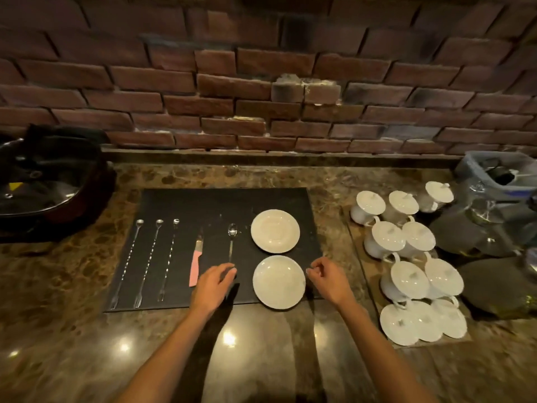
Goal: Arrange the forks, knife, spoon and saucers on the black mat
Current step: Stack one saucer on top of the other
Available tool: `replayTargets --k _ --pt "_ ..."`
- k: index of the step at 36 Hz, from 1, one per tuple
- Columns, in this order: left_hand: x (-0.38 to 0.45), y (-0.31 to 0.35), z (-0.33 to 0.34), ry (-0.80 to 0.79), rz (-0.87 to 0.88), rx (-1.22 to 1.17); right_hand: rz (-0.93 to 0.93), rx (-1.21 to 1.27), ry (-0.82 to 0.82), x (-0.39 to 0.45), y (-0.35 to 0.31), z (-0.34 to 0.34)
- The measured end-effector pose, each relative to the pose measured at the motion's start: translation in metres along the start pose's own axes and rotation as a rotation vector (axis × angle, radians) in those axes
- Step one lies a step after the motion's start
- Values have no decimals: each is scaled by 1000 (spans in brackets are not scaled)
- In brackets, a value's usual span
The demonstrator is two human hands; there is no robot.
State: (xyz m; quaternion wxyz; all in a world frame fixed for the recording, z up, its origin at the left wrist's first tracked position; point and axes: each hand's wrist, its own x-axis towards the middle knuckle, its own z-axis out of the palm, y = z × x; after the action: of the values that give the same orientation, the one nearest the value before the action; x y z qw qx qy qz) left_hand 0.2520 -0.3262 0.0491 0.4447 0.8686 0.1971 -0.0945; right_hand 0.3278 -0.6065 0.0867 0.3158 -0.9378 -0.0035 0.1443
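A black mat [223, 203] lies on the marble counter. Three long twisted forks [149, 261] lie side by side on its left part, prongs toward me. To their right is a pink-handled knife [195, 263], then a spoon [231, 242] with its bowl away from me. Two white saucers sit on the right part, one far [275, 231] and one near [279, 282]. My left hand [213, 285] rests over the spoon's handle end; whether it grips the handle is hidden. My right hand [327, 279] hovers just right of the near saucer, fingers loosely curled, holding nothing.
Several white lidded cups [406, 257] stand on a tray to the right, with dark plates [491, 286] and glassware [488, 210] beyond them. A dark pan with a glass lid [43, 184] sits at the left. A brick wall [261, 82] backs the counter.
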Motion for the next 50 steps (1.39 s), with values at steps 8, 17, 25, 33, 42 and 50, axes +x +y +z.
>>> replayTargets --k 8,17,25,33,42,50 --pt "13 33 48 -55 -155 -72 39 22 -124 32 24 -2" --pt "46 32 78 -117 -193 10 133 -48 -277 61 44 30" --pt "53 28 80 -159 -198 44 166 80 -381 54 52 45" --pt "46 31 73 -85 -171 -27 134 170 -326 46 50 49" --pt "85 62 56 -21 -38 -82 95 255 -210 88 27 30" --pt "134 69 52 -34 -81 -15 115 247 -198 136 16 29"
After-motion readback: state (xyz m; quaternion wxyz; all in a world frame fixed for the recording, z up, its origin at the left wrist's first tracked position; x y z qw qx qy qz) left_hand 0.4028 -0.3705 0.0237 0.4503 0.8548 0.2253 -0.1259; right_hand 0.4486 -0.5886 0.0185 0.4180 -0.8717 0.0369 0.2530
